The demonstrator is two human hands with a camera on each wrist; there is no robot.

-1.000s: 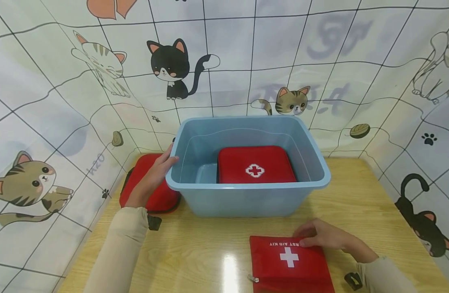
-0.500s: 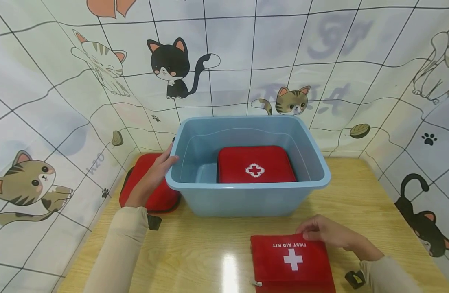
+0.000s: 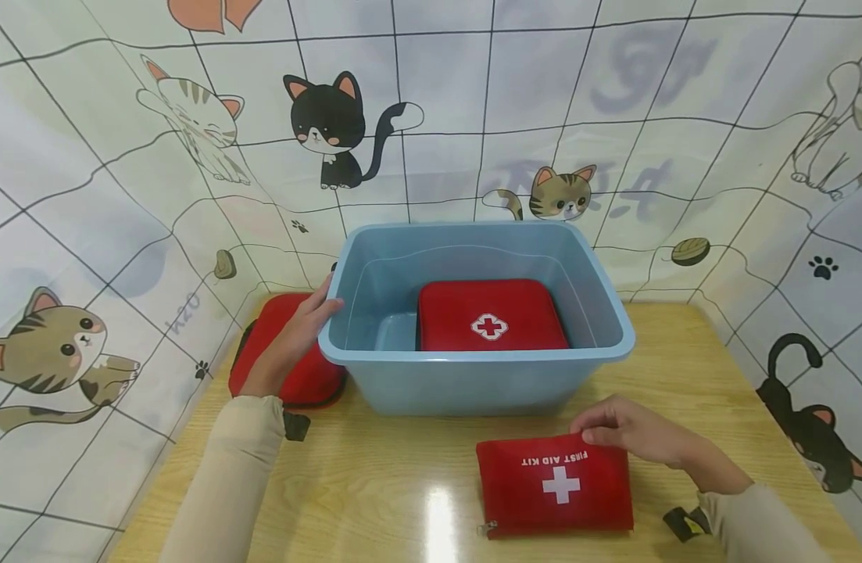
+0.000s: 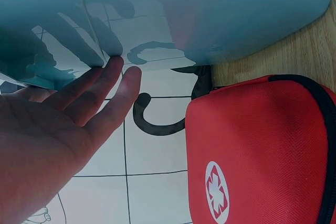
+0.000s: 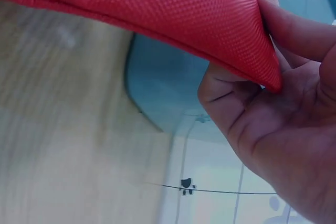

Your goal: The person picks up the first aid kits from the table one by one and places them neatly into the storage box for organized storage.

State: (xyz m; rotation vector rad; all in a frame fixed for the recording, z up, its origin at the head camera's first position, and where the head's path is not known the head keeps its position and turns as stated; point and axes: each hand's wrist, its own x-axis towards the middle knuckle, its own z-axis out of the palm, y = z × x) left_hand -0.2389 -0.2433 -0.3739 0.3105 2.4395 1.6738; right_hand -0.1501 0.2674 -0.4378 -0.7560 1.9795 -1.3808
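Observation:
A red fabric first aid pouch point(image 3: 536, 489) with a white cross hangs tilted in front of the bin. My right hand point(image 3: 634, 432) pinches its far right corner between thumb and fingers; the right wrist view shows the pouch point(image 5: 173, 14) raised over the table. The light blue plastic bin point(image 3: 466, 387) stands at the table's back. My left hand point(image 3: 297, 336) rests at its left side, thumb on the rim. In the left wrist view, its nearly straight fingers point(image 4: 123, 90) touch the outer wall. Inside the bin lies a red first aid case point(image 3: 466, 313).
Another red case point(image 3: 318, 375) with black edging lies left of the bin, partly hidden beneath my left forearm. The wooden table point(image 3: 374, 485) meets a cat-patterned sheet point(image 3: 445, 94) at the back and sides.
My right hand has shifted its hold along the pouch's far edge and lifted it, bringing the pouch slightly toward the bin. My left hand has stayed at the bin's side.

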